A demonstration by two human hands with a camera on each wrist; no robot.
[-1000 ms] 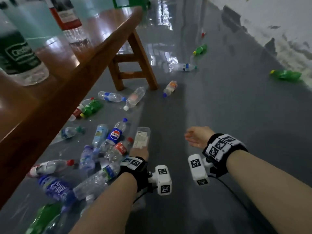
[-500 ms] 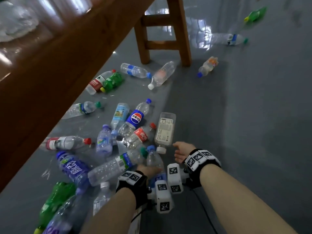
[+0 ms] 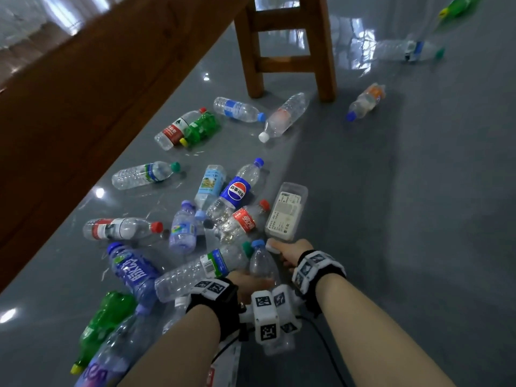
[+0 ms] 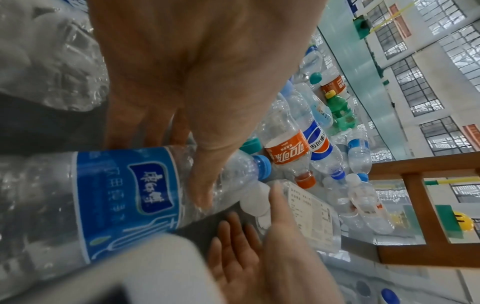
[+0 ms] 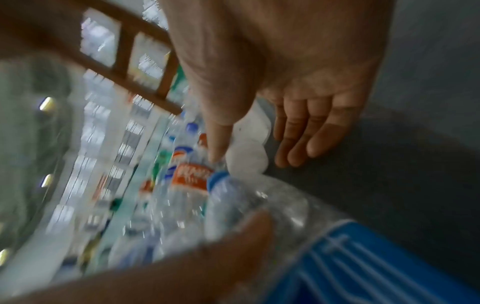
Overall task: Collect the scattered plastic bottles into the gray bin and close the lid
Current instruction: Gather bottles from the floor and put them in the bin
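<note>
We've got both hands down low at the bottom centre of the head view, right at the near edge of the bottle pile on the shiny grey floor (image 3: 418,191). Our left hand (image 3: 250,283) is wrapped around a clear plastic bottle with a blue label and blue cap (image 4: 124,197); in the left wrist view the fingers curl over its shoulder just behind the cap, so that one's properly held. Our right hand (image 3: 293,251) sits just to the right of it, fingers fairly straight and spread, with the thumb (image 5: 221,142) and fingers on either side of the white cap of a flat, squarish clear bottle with a white printed label (image 3: 286,212). It's touching the cap, but the grip isn't closed round it as far as we can see. The right wrist view is pretty blurry, though.

The rest of the pile fans out toward the left and centre of the frame: a clear bottle with a blue Pepsi label (image 3: 237,191), a clear one with a red Coca-Cola label and red cap (image 3: 243,222), a purple-tinted bottle (image 3: 134,272), and a crushed green bottle (image 3: 103,322) at the lower left. More strays lie near the brown wooden table legs (image 3: 324,48) at the top, and a green one (image 3: 455,7) at the upper right corner. Can't see the gray bin in any of the views.
</note>
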